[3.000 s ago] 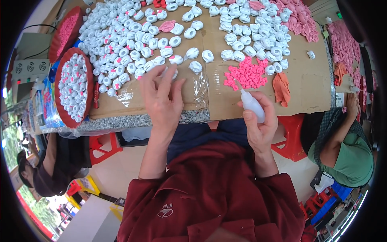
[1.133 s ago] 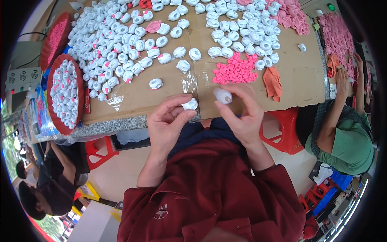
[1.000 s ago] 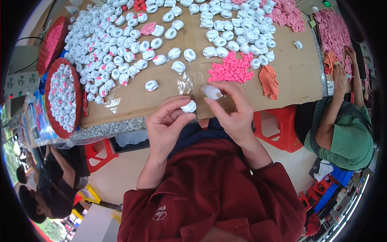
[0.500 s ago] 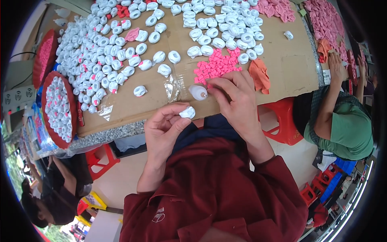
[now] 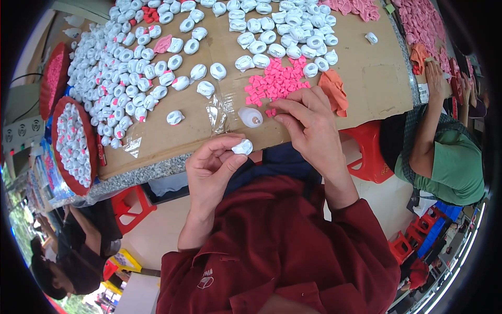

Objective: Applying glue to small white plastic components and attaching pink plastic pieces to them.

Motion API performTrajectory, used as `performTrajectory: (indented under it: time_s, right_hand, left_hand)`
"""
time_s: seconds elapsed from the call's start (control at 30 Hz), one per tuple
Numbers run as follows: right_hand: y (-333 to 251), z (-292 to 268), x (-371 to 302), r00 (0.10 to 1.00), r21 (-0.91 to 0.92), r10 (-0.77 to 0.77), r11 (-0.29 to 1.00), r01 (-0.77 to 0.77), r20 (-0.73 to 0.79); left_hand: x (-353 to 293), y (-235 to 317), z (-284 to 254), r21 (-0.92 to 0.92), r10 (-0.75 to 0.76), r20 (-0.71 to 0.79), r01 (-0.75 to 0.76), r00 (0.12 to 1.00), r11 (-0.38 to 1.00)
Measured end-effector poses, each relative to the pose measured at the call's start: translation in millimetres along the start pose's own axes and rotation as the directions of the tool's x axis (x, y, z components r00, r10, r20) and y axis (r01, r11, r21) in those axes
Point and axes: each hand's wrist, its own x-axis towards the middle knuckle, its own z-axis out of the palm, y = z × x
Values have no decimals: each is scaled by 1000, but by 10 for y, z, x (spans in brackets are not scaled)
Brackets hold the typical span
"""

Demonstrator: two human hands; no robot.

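My left hand (image 5: 209,162) holds a small white plastic piece (image 5: 242,147) between thumb and fingers, over the table's near edge. Just left of my right hand (image 5: 312,123) is a tiny pink piece (image 5: 270,112), pinched at the tips of thumb and forefinger. A translucent white squeeze bottle (image 5: 250,117) with a narrow tip lies beside those fingertips. Beyond them spreads a heap of small pink pieces (image 5: 274,79). Many white oval plastic parts (image 5: 130,68) with ring-like openings cover the far and left parts of the table, some bearing pink bits.
Cardboard (image 5: 374,99) covers the table. An orange crumpled cloth (image 5: 333,93) lies right of the pink heap. On the left stand a red tray (image 5: 93,157) of white parts and another red tray (image 5: 64,57) of pink pieces. Co-workers sit at both sides; red stools (image 5: 368,152) stand nearby.
My right hand has drawn slightly right, away from the pink heap and the bottle, with the tiny pink piece at its fingertips. My left hand keeps its hold and barely moves.
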Motion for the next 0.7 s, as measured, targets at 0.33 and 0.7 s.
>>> performTrajectory:
  time_s: [0.33,0.7]
  right_hand:
    - [12,43,18,999,-55,-11,998,9,-37]
    - [-61,-18,-104,984,-106,-125,988,112,-125]
  left_hand:
    - [49,0,7,-14,-14,-8,14,1000,1000]
    - [6,-22,13,16,1,-13,-1,1000,1000]
